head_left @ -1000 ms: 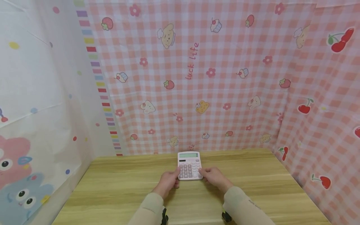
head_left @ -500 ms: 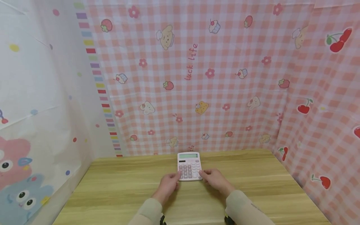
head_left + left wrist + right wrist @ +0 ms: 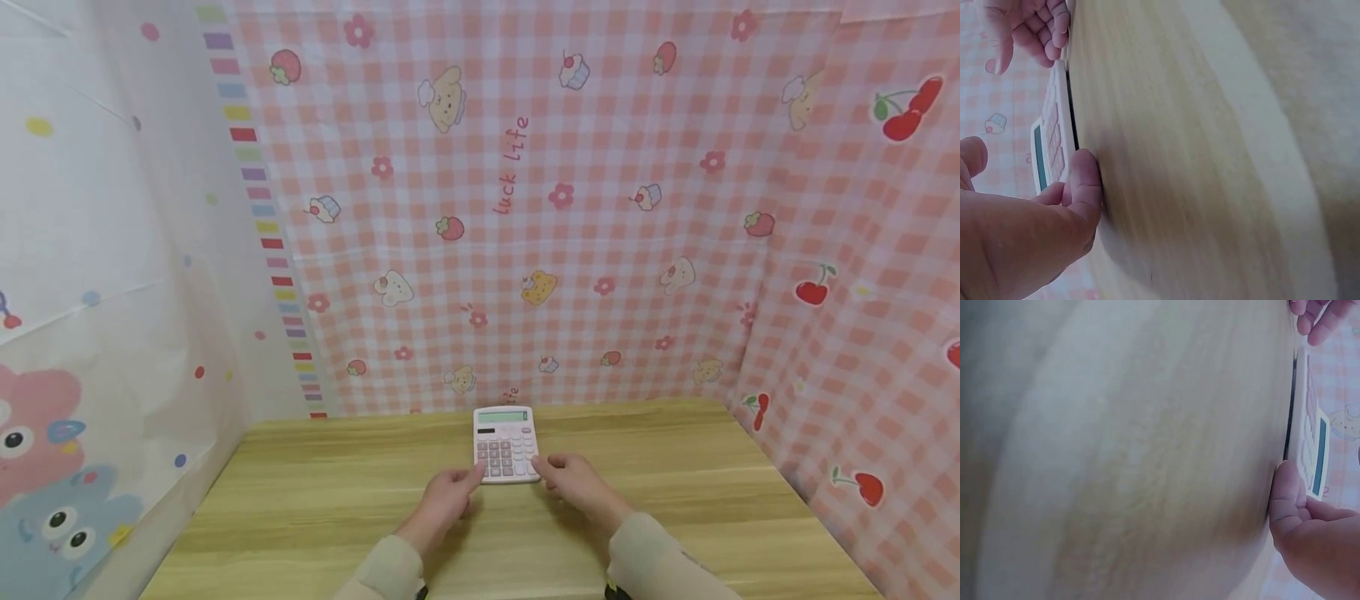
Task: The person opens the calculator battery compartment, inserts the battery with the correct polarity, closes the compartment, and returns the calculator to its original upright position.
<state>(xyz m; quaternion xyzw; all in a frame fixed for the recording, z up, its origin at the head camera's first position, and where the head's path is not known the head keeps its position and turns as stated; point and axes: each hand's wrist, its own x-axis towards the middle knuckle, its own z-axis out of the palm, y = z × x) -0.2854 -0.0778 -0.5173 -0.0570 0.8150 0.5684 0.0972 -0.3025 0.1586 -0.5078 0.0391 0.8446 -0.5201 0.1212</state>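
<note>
A pale pink calculator with a green display lies flat near the far edge of the table, its keys towards me. My left hand is at its lower left corner, the thumb overlapping the corner in the head view. In the left wrist view that thumb stands raised, apart from the fingers, which lie on the wood beside the calculator's edge. My right hand is at the lower right corner, fingers low by the edge. In the left wrist view its thumb is spread away from its loosely bent fingers.
The wood-grain table reaches back to a pink checked cloth that hangs behind it. More cherry-print checked cloth hangs on the right. A white sheet with cartoon figures covers the left side.
Both hands have drawn slightly back towards me and apart, the left thumb sliding down towards the lower corner. The calculator stays in place.
</note>
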